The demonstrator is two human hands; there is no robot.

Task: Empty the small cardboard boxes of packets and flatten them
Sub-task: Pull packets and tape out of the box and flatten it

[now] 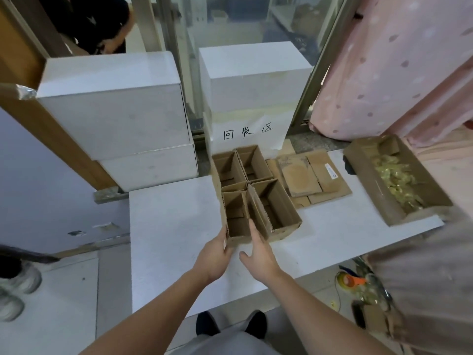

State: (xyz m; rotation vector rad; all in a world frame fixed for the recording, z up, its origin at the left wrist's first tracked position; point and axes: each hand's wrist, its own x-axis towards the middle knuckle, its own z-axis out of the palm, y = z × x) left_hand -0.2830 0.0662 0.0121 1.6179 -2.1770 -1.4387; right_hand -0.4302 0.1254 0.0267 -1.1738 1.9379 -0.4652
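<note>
Reached mid-frame for the near-left small box, long side pointing up-frame. Left hand curled on its corner; right hand open, touching.

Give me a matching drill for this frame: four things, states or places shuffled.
Things:
1. near-left box
2. flattened cardboard
3. long tray
4. paper sign

States/places:
A. holds yellowish packets
B. hangs on a white box behind the small boxes
C. between left hand and right hand
D. lies flat, right of the small boxes

Pairs: 1-C, 2-D, 3-A, 4-B
</note>
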